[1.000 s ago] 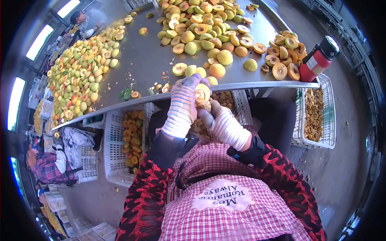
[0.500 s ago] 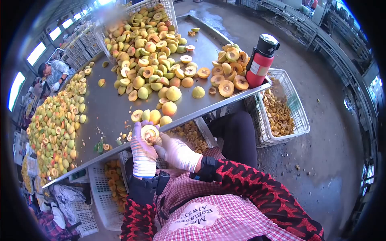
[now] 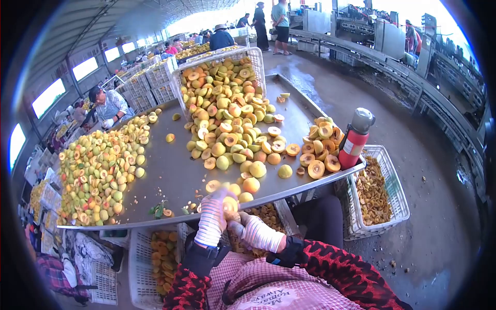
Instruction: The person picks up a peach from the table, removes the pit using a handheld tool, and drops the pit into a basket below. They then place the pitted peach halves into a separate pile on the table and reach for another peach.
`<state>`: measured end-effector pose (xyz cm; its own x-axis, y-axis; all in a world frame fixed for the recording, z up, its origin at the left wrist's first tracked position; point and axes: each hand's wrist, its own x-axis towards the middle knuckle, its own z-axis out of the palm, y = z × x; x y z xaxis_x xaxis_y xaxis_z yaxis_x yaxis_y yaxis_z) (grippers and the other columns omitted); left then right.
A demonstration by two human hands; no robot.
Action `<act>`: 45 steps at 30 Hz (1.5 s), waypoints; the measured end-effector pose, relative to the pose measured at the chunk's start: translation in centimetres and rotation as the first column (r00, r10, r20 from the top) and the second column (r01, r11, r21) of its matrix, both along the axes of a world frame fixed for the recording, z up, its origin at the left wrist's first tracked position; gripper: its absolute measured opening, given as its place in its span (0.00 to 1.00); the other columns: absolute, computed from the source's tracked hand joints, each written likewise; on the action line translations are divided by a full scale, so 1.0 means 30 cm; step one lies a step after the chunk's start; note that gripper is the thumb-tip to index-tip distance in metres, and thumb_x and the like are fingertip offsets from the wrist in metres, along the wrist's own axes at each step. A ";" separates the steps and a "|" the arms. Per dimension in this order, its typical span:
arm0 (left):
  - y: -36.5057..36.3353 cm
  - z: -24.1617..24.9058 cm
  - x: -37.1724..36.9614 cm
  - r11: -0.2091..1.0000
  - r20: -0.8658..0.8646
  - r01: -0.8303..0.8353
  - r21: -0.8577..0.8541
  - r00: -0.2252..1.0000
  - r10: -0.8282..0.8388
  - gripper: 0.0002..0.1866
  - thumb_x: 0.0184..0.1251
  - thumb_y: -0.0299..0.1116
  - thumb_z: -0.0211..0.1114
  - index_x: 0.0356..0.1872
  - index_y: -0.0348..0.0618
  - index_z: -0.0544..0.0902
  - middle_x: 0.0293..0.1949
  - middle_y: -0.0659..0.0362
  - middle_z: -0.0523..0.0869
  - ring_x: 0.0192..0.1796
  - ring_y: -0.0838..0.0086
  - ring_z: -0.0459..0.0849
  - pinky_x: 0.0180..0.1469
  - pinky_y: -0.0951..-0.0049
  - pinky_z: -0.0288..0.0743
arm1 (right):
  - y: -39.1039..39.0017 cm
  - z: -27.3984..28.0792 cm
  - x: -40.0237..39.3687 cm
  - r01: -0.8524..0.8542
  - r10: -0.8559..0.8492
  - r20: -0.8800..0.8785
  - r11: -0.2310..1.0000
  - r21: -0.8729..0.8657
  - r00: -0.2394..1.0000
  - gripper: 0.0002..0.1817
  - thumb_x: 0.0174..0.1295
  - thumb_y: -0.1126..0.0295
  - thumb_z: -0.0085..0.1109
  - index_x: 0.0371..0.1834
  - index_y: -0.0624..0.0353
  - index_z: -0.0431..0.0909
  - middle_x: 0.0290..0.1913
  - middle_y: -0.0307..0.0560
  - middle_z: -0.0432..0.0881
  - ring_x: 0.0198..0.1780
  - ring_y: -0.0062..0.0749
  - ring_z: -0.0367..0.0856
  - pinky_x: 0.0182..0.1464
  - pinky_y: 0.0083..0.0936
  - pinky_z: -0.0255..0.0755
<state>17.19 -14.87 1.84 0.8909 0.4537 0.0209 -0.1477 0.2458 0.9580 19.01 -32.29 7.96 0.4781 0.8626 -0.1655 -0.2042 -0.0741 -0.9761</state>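
A halved apricot (image 3: 230,205) sits between two gloved hands at the near edge of a long metal table (image 3: 170,170), just in front of the person's chest. The left hand (image 3: 212,216), in a striped knit glove, is curled around the fruit from the left and holds it up. The right hand (image 3: 254,231), in a pale glove, presses against the fruit from below and to the right, fingers closed on it; the exact grip is blurred.

Just beyond the hands, a few whole apricots (image 3: 251,184) lie loose near the table's edge. Further back, a large heap of whole and halved fruit (image 3: 227,119) spills from a tipped white crate (image 3: 217,54). A smaller pile of cut halves (image 3: 321,150) rests at the right corner of the table, touching a red flask (image 3: 354,140) with a grey lid that stands upright. Another broad spread of fruit (image 3: 98,170) covers the left side of the table.

Below the table's edge, white plastic baskets hold sorted pieces: one on the right (image 3: 380,199) with dark orange bits, one under the hands (image 3: 263,214), and one lower left (image 3: 155,258) with orange halves.

A person in a striped shirt (image 3: 108,106) works at the far left side of the table. Several people (image 3: 268,20) stand in the distance.
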 end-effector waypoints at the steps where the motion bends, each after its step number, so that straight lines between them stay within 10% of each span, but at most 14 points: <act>1: -0.007 0.001 0.000 1.000 0.006 -0.018 0.016 1.000 0.018 0.14 0.53 0.34 0.66 0.40 0.40 0.78 0.37 0.55 0.82 0.40 0.69 0.81 0.43 0.67 0.76 | 0.005 -0.028 0.007 -0.014 0.014 -0.009 1.000 0.000 1.000 0.19 0.67 0.57 0.51 0.50 0.61 0.70 0.24 0.39 0.75 0.19 0.22 0.73 0.20 0.22 0.69; 8: -0.198 0.176 -0.042 0.930 -0.132 -0.350 -0.116 0.933 0.335 0.12 0.57 0.41 0.64 0.30 0.42 0.81 0.32 0.58 0.81 0.35 0.71 0.82 0.37 0.71 0.77 | 0.030 -0.112 -0.026 0.098 -0.318 0.598 0.924 0.371 0.735 0.19 0.67 0.57 0.50 0.53 0.59 0.70 0.25 0.39 0.75 0.15 0.21 0.70 0.17 0.21 0.66; 15: -0.202 0.211 -0.113 0.941 0.163 -0.047 -0.334 0.981 0.107 0.16 0.65 0.45 0.59 0.41 0.42 0.77 0.40 0.57 0.79 0.44 0.67 0.80 0.45 0.64 0.79 | -0.001 -0.061 -0.018 0.035 -0.096 0.184 0.951 0.307 0.978 0.17 0.69 0.59 0.50 0.53 0.59 0.68 0.21 0.36 0.71 0.13 0.19 0.67 0.15 0.19 0.62; 22: -0.232 0.235 -0.146 0.834 0.269 0.025 -0.551 0.952 0.149 0.19 0.68 0.49 0.58 0.44 0.43 0.76 0.41 0.57 0.78 0.48 0.63 0.80 0.50 0.58 0.78 | -0.048 -0.042 -0.066 0.194 -0.313 0.815 0.949 0.249 0.488 0.18 0.67 0.62 0.53 0.53 0.63 0.68 0.28 0.41 0.77 0.25 0.28 0.75 0.29 0.27 0.71; 24: -0.246 0.269 -0.153 0.830 0.321 0.036 -0.557 0.931 0.175 0.19 0.68 0.50 0.58 0.45 0.43 0.76 0.41 0.57 0.78 0.48 0.62 0.80 0.52 0.57 0.78 | -0.068 0.045 -0.082 0.131 -0.183 0.654 0.983 0.128 0.734 0.16 0.67 0.63 0.53 0.51 0.63 0.70 0.29 0.41 0.78 0.25 0.26 0.74 0.30 0.27 0.70; 25: -0.256 0.280 -0.157 0.823 0.326 0.019 -0.568 0.923 0.204 0.19 0.68 0.50 0.58 0.45 0.43 0.76 0.42 0.57 0.78 0.49 0.62 0.80 0.52 0.57 0.78 | -0.053 0.025 -0.077 0.111 -0.241 0.606 0.963 0.244 0.758 0.17 0.64 0.61 0.53 0.44 0.67 0.71 0.35 0.62 0.79 0.40 0.52 0.79 0.41 0.39 0.71; 32: -0.268 0.271 -0.151 0.832 0.356 -0.009 -0.554 0.901 0.246 0.20 0.68 0.49 0.56 0.46 0.43 0.75 0.43 0.55 0.78 0.49 0.62 0.80 0.52 0.58 0.78 | -0.034 0.008 -0.075 0.174 -0.274 0.637 0.961 0.216 0.721 0.17 0.64 0.61 0.54 0.43 0.67 0.69 0.30 0.64 0.78 0.35 0.58 0.78 0.37 0.41 0.71; 33: -0.268 0.267 -0.147 0.830 0.346 -0.025 -0.557 0.902 0.259 0.20 0.68 0.49 0.56 0.46 0.42 0.75 0.43 0.54 0.79 0.48 0.62 0.80 0.52 0.58 0.78 | -0.034 0.008 -0.062 0.137 -0.145 0.621 0.989 0.061 0.770 0.17 0.66 0.68 0.55 0.54 0.67 0.68 0.38 0.50 0.81 0.40 0.32 0.78 0.44 0.28 0.72; 42: -0.220 0.284 -0.086 0.896 0.113 -0.231 -0.378 0.949 0.293 0.14 0.68 0.42 0.56 0.37 0.39 0.77 0.36 0.56 0.80 0.38 0.66 0.83 0.40 0.65 0.83 | -0.010 -0.007 -0.014 0.029 -0.010 0.565 0.999 -0.024 0.825 0.11 0.65 0.67 0.54 0.41 0.65 0.69 0.27 0.43 0.72 0.31 0.34 0.74 0.34 0.30 0.67; 43: -0.198 0.276 -0.077 0.926 0.085 -0.240 -0.292 0.957 0.276 0.14 0.68 0.41 0.56 0.35 0.39 0.77 0.34 0.56 0.81 0.37 0.67 0.84 0.39 0.66 0.83 | 0.010 -0.037 0.000 -0.009 0.028 0.736 1.000 -0.029 0.676 0.12 0.65 0.67 0.54 0.42 0.65 0.70 0.27 0.43 0.72 0.31 0.34 0.73 0.34 0.29 0.67; 45: -0.194 0.274 -0.049 0.900 -0.042 -0.294 -0.321 0.954 0.296 0.13 0.66 0.39 0.57 0.30 0.38 0.78 0.30 0.56 0.82 0.33 0.69 0.84 0.36 0.70 0.82 | 0.018 -0.068 0.018 0.042 0.022 0.569 0.994 -0.098 0.822 0.13 0.66 0.66 0.53 0.44 0.66 0.70 0.25 0.45 0.73 0.29 0.39 0.74 0.33 0.33 0.67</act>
